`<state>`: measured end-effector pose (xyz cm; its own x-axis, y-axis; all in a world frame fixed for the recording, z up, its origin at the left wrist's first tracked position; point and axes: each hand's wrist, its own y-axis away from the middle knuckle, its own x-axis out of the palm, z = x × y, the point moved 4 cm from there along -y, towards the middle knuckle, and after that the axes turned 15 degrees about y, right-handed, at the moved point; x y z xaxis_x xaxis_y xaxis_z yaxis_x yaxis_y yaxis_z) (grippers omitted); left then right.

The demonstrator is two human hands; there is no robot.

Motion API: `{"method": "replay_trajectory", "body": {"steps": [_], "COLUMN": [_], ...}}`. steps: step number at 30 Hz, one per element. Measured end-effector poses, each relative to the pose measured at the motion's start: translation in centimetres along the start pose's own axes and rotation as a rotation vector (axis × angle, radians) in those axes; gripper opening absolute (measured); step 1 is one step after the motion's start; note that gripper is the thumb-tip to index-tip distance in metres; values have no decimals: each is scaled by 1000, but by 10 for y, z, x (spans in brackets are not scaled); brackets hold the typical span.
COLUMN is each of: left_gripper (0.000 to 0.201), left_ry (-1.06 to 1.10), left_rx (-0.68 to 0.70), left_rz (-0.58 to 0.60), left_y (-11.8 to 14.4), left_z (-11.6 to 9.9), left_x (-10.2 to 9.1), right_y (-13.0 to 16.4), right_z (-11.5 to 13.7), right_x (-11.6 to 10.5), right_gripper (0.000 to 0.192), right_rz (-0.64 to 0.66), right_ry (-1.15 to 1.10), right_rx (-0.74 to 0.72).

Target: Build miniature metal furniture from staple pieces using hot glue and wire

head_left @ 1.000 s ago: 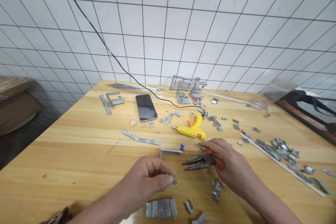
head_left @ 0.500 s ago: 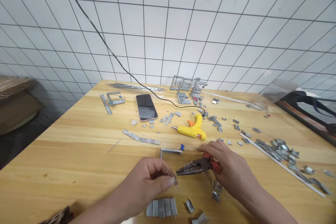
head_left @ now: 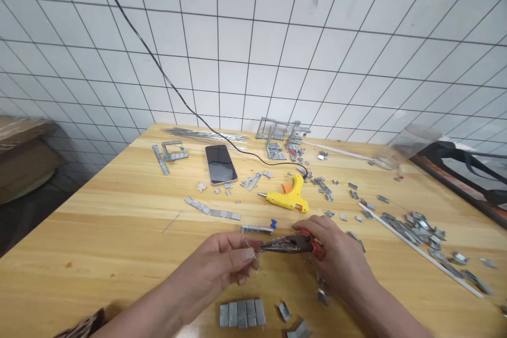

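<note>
Thin, bent wire (head_left: 257, 261) is pinched by left hand (head_left: 225, 260), tapered red-handled pliers (head_left: 291, 244) are gripped by right hand (head_left: 336, 251), grained wooden desk (head_left: 119, 216) below

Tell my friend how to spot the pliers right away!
On the wooden table, look just nearer than the yellow glue gun. The pliers are there in the right hand, tips pointing toward the left hand. Unlike the glue gun, they're red-handled, with dark jaws.

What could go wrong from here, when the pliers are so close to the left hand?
The pliers, in the right hand, have their tips at the left hand and might pinch it.
Wire ends stick out there and could prick.
The glue gun lies near the right hand and may get bumped.
</note>
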<state>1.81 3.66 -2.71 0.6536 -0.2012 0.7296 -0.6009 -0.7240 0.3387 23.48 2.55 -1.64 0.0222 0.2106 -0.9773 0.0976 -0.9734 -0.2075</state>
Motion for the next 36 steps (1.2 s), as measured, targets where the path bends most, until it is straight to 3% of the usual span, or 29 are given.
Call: {"method": "replay_trajectory", "body": {"steps": [5,12,16,21,26,30,36], "left_gripper": [45,28,24,29,38,41,33], "left_ry": [155,117,102,85,-76,-181,-142], "left_rx": [-21,27,42,55,111,152,131], "left_rz": [36,-57,-46,-15,25,4,-59], "left_y": [0,3,3,4,2,0,1], "left_z": [3,5,5,5,2,1,1], "left_x": [1,2,1,4,5,4,7], "right_y": [1,2,3,3,3,3,4], "right_z": [-4,-7,-6,-4,-4,-4,-4], "right_x": [-1,-1,-1,-1,0,0,2], "right_gripper": [41,44,43,44,42,43,43], "right_rz": [-82,-170,-193,-210,-211,-207,-200], "right_ry": [0,22,33,45,56,52,33], "right_rx": [26,16,4,0,3,-1,11]}}
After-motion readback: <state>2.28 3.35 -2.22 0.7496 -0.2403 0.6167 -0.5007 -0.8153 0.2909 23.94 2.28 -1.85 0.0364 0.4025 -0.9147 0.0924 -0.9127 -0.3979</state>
